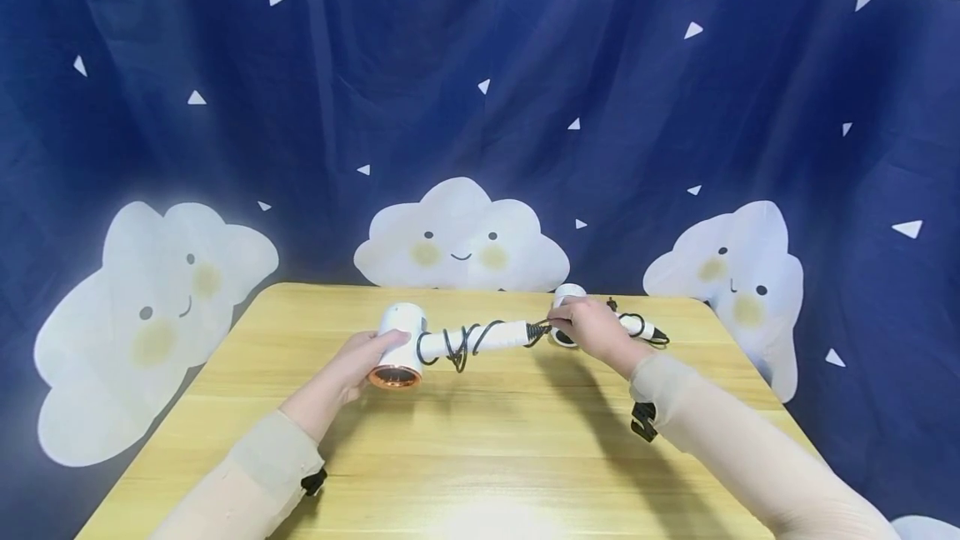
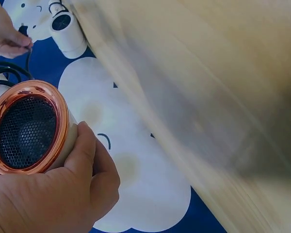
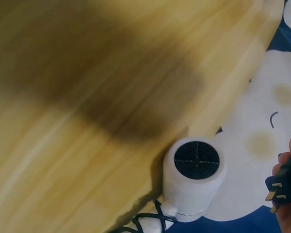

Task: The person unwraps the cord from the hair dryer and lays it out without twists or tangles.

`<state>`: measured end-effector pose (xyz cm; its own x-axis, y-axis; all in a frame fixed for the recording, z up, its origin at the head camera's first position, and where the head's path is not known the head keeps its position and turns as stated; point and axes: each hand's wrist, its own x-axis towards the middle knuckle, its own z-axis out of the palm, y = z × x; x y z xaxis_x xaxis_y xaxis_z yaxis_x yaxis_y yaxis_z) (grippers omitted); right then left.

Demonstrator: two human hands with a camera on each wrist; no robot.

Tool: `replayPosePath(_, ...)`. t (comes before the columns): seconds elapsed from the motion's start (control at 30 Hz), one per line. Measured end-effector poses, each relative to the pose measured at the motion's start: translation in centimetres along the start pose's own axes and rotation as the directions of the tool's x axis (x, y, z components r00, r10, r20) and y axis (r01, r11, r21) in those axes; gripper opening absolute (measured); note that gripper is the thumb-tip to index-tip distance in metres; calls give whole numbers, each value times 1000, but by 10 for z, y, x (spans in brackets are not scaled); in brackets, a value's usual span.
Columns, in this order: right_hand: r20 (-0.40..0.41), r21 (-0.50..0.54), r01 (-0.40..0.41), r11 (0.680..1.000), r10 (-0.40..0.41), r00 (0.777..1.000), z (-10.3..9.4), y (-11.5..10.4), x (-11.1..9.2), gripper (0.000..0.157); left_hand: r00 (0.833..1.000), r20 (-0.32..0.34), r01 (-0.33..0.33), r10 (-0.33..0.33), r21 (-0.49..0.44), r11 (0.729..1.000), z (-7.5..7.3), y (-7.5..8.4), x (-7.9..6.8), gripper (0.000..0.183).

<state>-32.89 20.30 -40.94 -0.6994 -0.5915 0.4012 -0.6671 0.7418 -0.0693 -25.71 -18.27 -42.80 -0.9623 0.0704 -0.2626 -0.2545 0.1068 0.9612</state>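
My left hand (image 1: 360, 363) grips the head of a white hair dryer (image 1: 402, 322) held over the table, its handle pointing right. In the left wrist view, its copper-coloured rim (image 2: 62, 121) surrounds a dark mesh grille (image 2: 26, 131). A black cord (image 1: 459, 350) winds loosely around the handle. Beyond the handle's end, my right hand (image 1: 598, 330) pinches the cord's black plug (image 3: 282, 182), whose metal prongs show in the right wrist view. Behind that hand lies a second white hair dryer (image 3: 196, 194), partly covered by it in the head view.
The light wooden table (image 1: 480, 432) has its far edge just behind the second hair dryer, whose own black cord (image 1: 634, 322) wraps its handle. A dark blue curtain (image 1: 465, 107) with printed clouds hangs behind the table.
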Motion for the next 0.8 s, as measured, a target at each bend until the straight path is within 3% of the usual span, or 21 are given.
replayPosePath(0.27,21,-18,46,999,-45,999,6,-7,-15,5,999,-30,21,-20,10,1000,-4,0,1,64)
replayPosePath(0.4,30,-23,112,993,-111,993,6,-9,-21,5,999,-40,27,-27,8,1000,-6,0,1,62)
replayPosePath(0.57,46,2,186,983,-186,982,-1,-15,-24,8,999,-45,20,-20,-3,1000,-8,1,1,63)
replayPosePath(0.8,131,86,244,966,-253,958,-16,-26,-24,8,998,-60,20,-21,-18,1000,-11,3,1,64)
